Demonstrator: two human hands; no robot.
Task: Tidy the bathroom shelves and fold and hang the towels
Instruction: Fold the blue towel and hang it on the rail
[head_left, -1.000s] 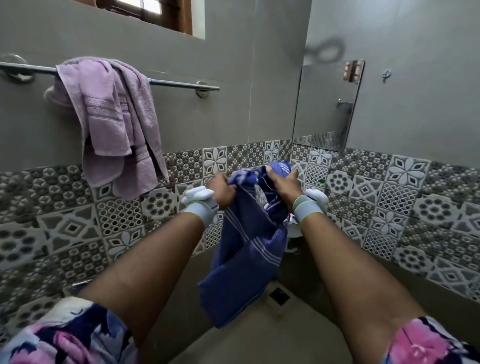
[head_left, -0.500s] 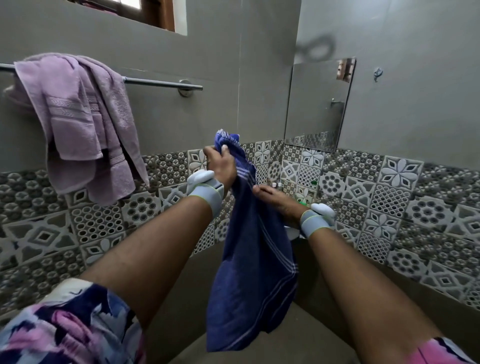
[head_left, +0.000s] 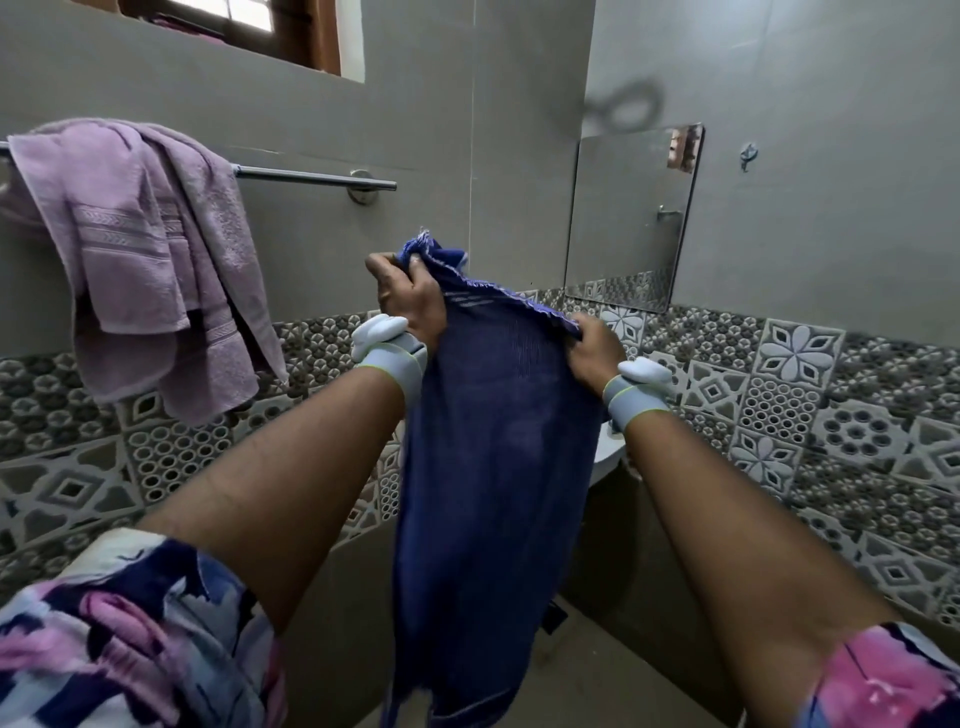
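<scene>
A dark blue towel (head_left: 493, 467) hangs in front of me, spread by its top edge. My left hand (head_left: 410, 296) grips the upper left corner, held higher. My right hand (head_left: 592, 348) pinches the top edge at the right, a little lower. The cloth drops down between my forearms towards the floor. A lilac towel (head_left: 140, 260) is slung in a loose bunch over the steel towel rail (head_left: 311, 179) on the left wall.
A mirror (head_left: 631, 218) is fixed on the right wall, with a small hook (head_left: 748, 156) beside it. A white basin edge (head_left: 608, 447) shows behind the blue towel. Patterned tiles band both walls. A window sits at the top left.
My hands have moved apart along the blue towel's top edge, spreading it flat. The right hand, earlier resting against the cloth, now pinches the edge.
</scene>
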